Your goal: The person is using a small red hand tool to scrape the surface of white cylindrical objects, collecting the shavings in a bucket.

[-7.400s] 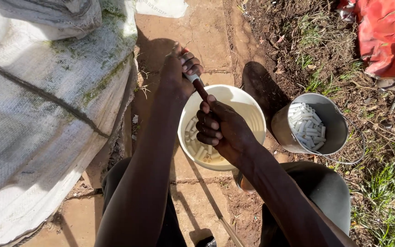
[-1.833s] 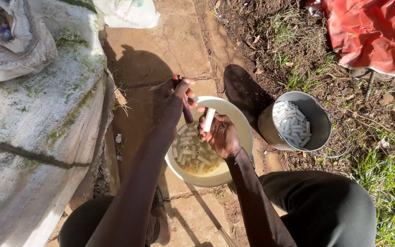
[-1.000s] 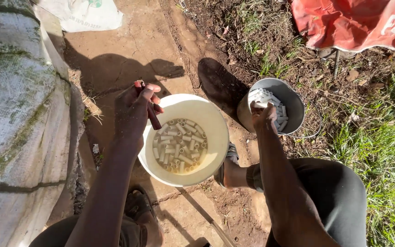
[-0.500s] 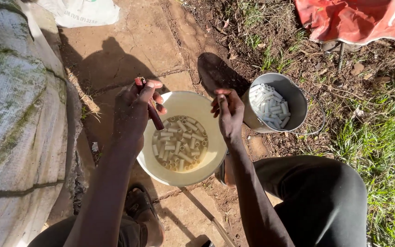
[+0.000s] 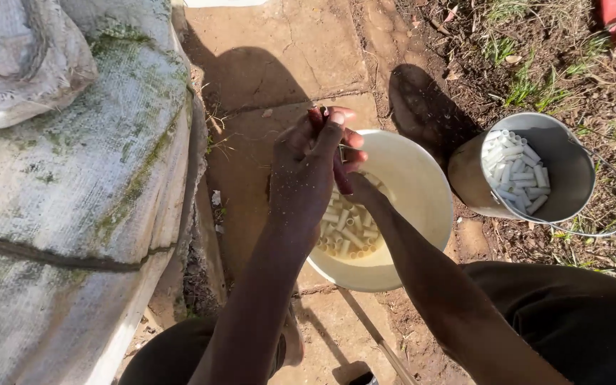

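Overhead, a dark reddish handle (image 5: 316,121) is gripped in the left hand (image 5: 306,178) above the cream bowl (image 5: 422,214) of short pale pieces. The right hand (image 5: 354,182) is mostly hidden behind it, its grip unclear. A metal bucket (image 5: 572,178) stands just beside the bowl.

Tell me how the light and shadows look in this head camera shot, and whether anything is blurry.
Head view: hard sunlight, with a dark shadow across the paving stones and another behind the metal pail. The left hand is backlit and dark, covering most of the right hand above the cream bowl. The white cut pieces in the pail look nearly overexposed. No obvious blur.
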